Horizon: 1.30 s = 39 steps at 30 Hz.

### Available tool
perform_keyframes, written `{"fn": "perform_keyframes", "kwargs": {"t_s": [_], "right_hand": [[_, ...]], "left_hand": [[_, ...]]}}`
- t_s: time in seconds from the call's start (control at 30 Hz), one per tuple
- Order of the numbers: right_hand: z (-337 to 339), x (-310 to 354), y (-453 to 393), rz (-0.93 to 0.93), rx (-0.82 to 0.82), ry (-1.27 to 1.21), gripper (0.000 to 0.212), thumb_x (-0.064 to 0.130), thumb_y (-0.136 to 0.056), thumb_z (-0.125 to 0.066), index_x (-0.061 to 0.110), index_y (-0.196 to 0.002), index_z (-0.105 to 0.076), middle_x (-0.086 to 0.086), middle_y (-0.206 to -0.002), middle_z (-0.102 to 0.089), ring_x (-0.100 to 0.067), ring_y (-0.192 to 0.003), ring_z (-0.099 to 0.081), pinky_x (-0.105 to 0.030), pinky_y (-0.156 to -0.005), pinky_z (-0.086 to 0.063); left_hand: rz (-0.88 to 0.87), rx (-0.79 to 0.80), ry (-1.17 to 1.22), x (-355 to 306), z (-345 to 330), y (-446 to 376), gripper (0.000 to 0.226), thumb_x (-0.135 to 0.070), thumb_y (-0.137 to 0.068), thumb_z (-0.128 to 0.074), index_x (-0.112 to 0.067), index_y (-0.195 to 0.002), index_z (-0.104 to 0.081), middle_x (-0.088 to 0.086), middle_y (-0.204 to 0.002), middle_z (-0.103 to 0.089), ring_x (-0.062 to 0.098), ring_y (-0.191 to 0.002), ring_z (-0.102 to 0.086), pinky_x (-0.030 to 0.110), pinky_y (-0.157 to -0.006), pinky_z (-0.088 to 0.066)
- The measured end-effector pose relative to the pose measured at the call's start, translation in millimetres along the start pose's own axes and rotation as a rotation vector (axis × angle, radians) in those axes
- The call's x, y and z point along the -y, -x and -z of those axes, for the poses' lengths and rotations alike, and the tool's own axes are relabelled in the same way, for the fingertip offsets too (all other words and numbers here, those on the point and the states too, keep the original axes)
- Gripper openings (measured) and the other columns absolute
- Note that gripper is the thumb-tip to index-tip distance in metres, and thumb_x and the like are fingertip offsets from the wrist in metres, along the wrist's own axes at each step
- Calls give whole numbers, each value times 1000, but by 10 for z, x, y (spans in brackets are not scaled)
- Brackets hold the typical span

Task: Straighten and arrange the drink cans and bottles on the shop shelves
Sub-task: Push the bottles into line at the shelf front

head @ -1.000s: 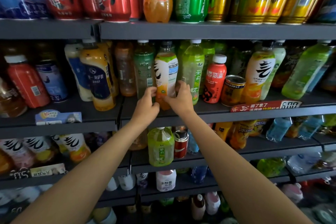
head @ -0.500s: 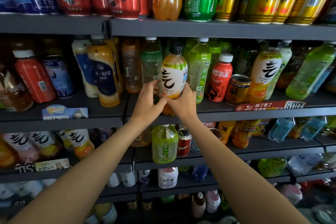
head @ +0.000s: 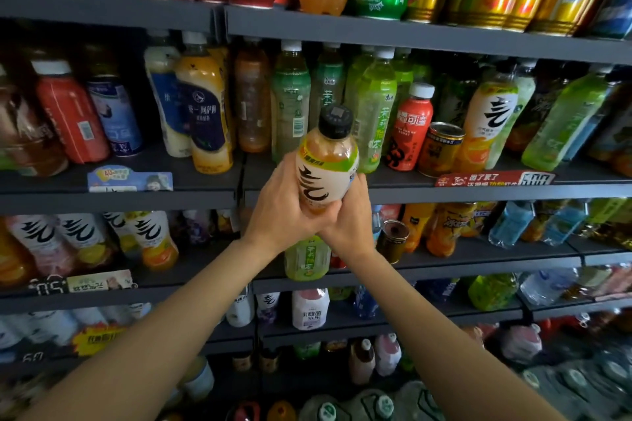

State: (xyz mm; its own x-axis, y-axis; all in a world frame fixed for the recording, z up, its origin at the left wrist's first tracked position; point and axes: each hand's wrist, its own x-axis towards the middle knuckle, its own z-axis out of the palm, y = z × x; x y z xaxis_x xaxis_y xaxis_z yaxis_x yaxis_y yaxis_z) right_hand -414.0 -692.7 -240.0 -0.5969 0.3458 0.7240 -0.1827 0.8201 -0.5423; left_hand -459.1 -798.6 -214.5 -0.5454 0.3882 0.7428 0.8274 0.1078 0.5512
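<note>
While held: orange-juice plastic bottle with black cap, full, weighty, slick.
Fingers: left hand, right hand clamped round base.
Grip: label waist.

Dark shelves, tiered; bottles, cans crowd each level.

Both forearms extend forward and upward, converging at centre. Left hand and right hand meet, fingers curled around the lower body of a black-capped bottle, held upright between them.
</note>
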Motion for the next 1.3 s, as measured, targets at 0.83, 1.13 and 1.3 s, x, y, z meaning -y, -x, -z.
{"fn": "perform_keyframes", "kwargs": {"t_s": [0.83, 1.13, 1.3], "right_hand": [[-2139, 997, 1094, -639, 476, -50, 58, 6, -71, -75, 6, -120, -45, -14, -118, -58, -30, -107, -56, -41, -85, -49], [-2440, 713, 879, -707, 470, -129, 48, 3, -79, -64, 9, -123, -45, -12, -116, -60, -27, -107, -56, -37, -86, -48], [-2533, 648, 785, -728, 514, -168, 47, 3, -81, -63, 6, -123, -43, -14, -114, -61, -27, -107, -56, -32, -82, -46]], "left_hand": [[724, 281, -41, 1626, 1547, 1237, 67, -25, -68, -81, -10, -124, -49, 9, -120, -62, 25, -115, -56, 24, -83, -41], [923, 282, 62, 1955, 1317, 1030, 67, -14, -72, -77, -12, -130, -43, 8, -129, -55, 24, -123, -49, 24, -90, -38], [950, 276, 23, 2047, 1292, 921, 64, -19, -78, -73, -13, -133, -41, 7, -132, -54, 24, -124, -48, 27, -94, -38]]}}
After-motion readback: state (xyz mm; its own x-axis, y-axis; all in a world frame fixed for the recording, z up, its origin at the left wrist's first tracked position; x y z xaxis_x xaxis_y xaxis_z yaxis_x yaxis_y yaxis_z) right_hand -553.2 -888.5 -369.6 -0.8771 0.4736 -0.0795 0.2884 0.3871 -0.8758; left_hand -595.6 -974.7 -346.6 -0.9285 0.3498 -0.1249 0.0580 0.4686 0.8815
